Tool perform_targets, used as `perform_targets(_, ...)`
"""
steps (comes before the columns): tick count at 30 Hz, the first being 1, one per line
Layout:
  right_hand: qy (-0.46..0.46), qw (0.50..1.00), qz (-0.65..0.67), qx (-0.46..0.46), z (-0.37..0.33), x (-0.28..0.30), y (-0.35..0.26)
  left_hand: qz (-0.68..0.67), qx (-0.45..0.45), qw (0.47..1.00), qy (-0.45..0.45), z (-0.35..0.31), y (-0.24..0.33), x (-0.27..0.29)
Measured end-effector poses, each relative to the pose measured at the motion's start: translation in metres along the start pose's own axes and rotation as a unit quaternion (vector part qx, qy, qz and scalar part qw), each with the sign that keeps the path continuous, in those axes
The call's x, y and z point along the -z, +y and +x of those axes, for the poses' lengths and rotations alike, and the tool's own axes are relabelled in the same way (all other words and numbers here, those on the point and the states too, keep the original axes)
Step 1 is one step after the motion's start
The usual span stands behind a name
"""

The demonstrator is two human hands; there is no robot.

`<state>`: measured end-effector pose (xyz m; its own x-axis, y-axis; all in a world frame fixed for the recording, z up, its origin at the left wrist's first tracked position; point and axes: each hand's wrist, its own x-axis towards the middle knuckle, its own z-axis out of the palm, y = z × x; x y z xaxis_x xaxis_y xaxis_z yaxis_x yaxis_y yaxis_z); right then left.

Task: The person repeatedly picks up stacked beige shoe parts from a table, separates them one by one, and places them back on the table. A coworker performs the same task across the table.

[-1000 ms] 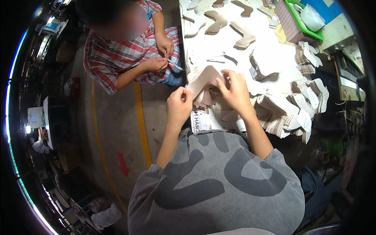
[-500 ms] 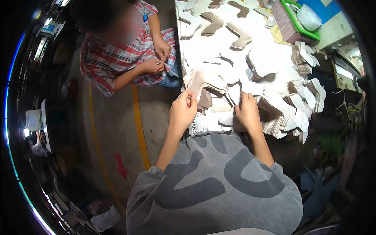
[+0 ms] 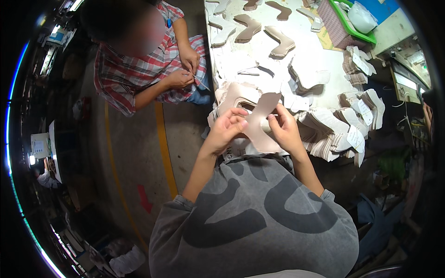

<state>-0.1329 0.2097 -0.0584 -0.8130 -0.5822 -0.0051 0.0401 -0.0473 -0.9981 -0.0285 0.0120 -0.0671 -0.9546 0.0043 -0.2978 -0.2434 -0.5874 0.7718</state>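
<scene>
A smooth beige V-shaped cut piece point(image 3: 258, 121), like a flat shoe-upper panel, is raised in front of me between both hands. My left hand point(image 3: 225, 131) pinches its left corner between thumb and fingers. On the other side my right hand point(image 3: 286, 132) grips its inner edge, with the fingertips partly hidden behind it. Just beyond the left hand lies a stack of similar beige pieces point(image 3: 236, 95) on the white table point(image 3: 331, 65). Close to the right hand are layered stacks of pale cut pieces point(image 3: 324, 123).
More V-shaped pieces point(image 3: 280, 41) are spread over the far table. A green-rimmed basket point(image 3: 340, 28) with a plastic bag stands at the back right. Tagged stacks point(image 3: 371, 109) line the right edge. A person in a plaid shirt point(image 3: 127, 69) sits left of the table.
Both hands have come closer together and now hold a single beige piece up between them. Before, the left was at the stack and the right lay farther right on the table.
</scene>
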Motion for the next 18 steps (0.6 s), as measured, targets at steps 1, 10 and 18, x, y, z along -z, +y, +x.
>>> perform_targets(1, 0.013, 0.996, -0.090, 0.006, 0.002, 0.004, 0.006, 0.035, -0.024, 0.997, 0.061, 0.003, 0.005, 0.006)
perform_targets(10, 0.003, 0.844, -0.536, 0.003, -0.007, 0.032, 0.052, 0.585, -0.178, 0.785, 0.100, 0.030, 0.045, 0.039)
perform_targets(18, 0.004, 0.925, -0.374, -0.069, -0.008, 0.049, 0.008, 0.602, -0.303, 0.705, 0.221, 0.022, 0.030, 0.024)
